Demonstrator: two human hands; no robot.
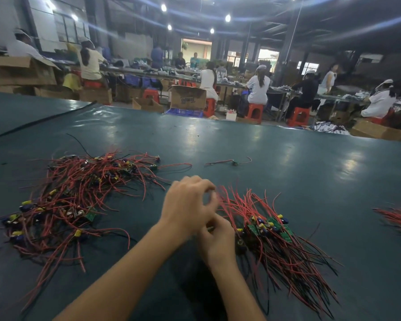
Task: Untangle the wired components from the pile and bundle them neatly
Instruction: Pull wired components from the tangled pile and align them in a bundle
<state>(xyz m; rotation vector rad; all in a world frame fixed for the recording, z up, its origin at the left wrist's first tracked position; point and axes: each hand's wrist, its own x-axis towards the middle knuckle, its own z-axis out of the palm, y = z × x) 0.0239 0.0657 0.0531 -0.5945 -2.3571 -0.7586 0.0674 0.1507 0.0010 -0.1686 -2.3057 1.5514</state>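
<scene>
A tangled pile (79, 200) of red and black wired components with small green boards and yellow and blue parts lies on the left of the dark green table (218, 140). A sorted bundle (271, 242) lies to the right, boards together and wires fanned out. My left hand (188, 207) reaches across to the bundle's near-left end, its fingers curled and pinching red wires there. My right hand (218, 244) sits just below it, fingers curled at the bundle's board end; what they hold is partly hidden and blurred.
A single wired component (234, 162) lies alone behind my hands. More red wires (398, 218) lie at the right edge. Beyond the table's far edge are cardboard boxes (188, 97), red stools and several seated people at benches.
</scene>
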